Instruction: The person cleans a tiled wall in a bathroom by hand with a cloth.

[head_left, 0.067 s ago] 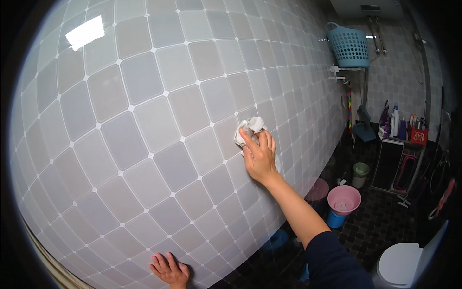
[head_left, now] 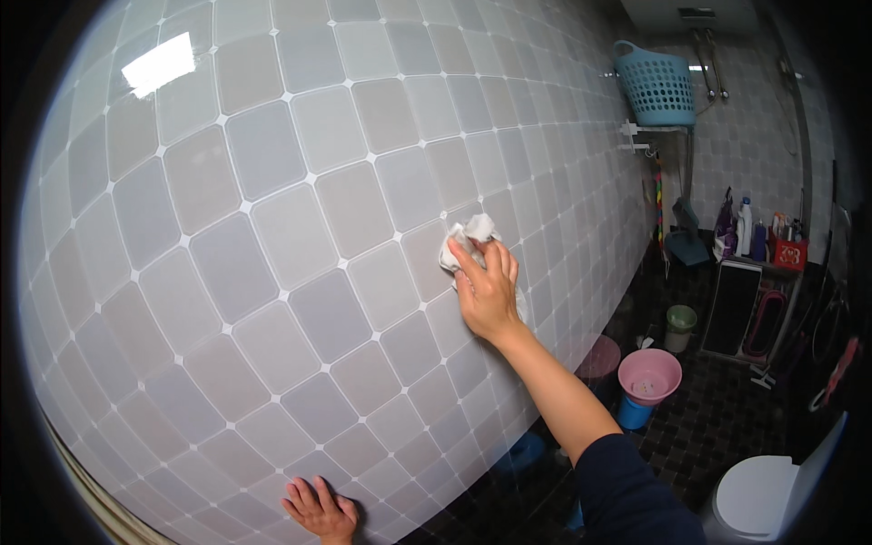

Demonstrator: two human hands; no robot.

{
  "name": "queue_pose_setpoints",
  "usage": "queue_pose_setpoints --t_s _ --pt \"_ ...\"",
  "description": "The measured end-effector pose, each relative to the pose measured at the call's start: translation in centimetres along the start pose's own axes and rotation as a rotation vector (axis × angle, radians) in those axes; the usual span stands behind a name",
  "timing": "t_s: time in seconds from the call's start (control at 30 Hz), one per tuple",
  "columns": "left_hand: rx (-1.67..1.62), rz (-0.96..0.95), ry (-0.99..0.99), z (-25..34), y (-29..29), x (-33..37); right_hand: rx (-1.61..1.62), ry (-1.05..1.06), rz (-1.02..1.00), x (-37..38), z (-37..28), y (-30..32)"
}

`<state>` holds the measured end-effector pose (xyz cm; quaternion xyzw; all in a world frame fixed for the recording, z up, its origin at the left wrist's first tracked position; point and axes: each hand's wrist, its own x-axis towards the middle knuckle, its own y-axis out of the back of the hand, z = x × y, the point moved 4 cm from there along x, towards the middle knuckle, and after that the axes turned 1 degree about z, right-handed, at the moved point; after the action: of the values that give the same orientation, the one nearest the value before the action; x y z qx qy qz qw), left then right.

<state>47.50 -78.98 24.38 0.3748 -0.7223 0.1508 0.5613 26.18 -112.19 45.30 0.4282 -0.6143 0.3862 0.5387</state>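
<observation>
A crumpled white cloth (head_left: 460, 247) is pressed against the tiled wall (head_left: 218, 272), gripped by my right hand (head_left: 490, 295). Its fingers curl over the cloth, and part of the cloth sticks out above the fingertips. My right arm reaches up from the lower right in a dark sleeve. Low on the same wall, my left hand (head_left: 322, 510) lies with its fingers spread against the tiles, holding nothing. The wall has grey and beige tiles with pale joints and a bright light reflection at the upper left.
To the right, a pink basin (head_left: 649, 377) rests on a blue support (head_left: 634, 414), near a small green bucket (head_left: 679, 327). A white toilet (head_left: 754, 498) stands at the lower right. Farther back are a shelf (head_left: 732, 309) with bottles and a blue basket (head_left: 656, 86) on a rack.
My right hand and the cloth have shifted very slightly up and left in the picture. The left hand stays in place on the wall.
</observation>
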Motion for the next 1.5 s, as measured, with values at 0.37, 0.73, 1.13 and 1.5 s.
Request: queue_pose_setpoints --t_s 0.37,0.73,1.13,1.5 --pt "-0.025 0.000 -0.005 0.0 -0.3 -0.2 -0.038 -0.038 -0.049 -0.8 -0.1 0.3" --pt "0.003 0.016 -0.007 0.0 0.0 -0.1 -0.020 -0.067 -0.136 0.1 -0.1 0.3" --pt "-0.363 -0.105 0.045 7.5 3.1 5.3 0.432 -0.174 -0.308 -13.7 0.4 4.0" --pt "-1.086 0.209 0.036 16.8 4.5 13.1 1.661 -0.614 -0.889 -12.4 -3.7 3.1"
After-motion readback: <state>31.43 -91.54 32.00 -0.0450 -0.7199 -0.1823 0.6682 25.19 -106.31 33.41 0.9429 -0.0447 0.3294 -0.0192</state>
